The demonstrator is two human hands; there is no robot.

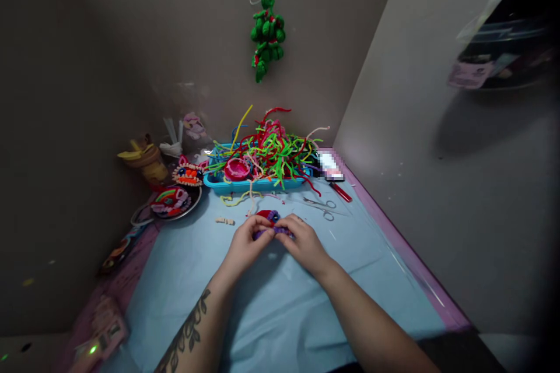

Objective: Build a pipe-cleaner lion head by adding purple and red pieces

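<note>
Between my two hands, low over the blue cloth, is a small fuzzy pipe-cleaner figure (268, 215) in red and purple with a dark blue, eye-like round spot. My left hand (251, 239) pinches its left side, thumb in front and fingers behind. On the opposite side my right hand (301, 240) grips the purple lower edge, its fingertips close to the left thumb. Part of the figure is covered by my fingers. Small scissors (322, 207) lie to the right beyond my right hand, and short beige pieces (224, 221) rest left of my left hand.
A blue tray (258, 186) heaped with colourful pipe cleaners stands at the back. To its right are a phone (330, 165) and a red-handled tool (340, 192). At left, a round dish (195, 205) holds fuzzy pieces. A green ornament (268, 35) hangs on the wall.
</note>
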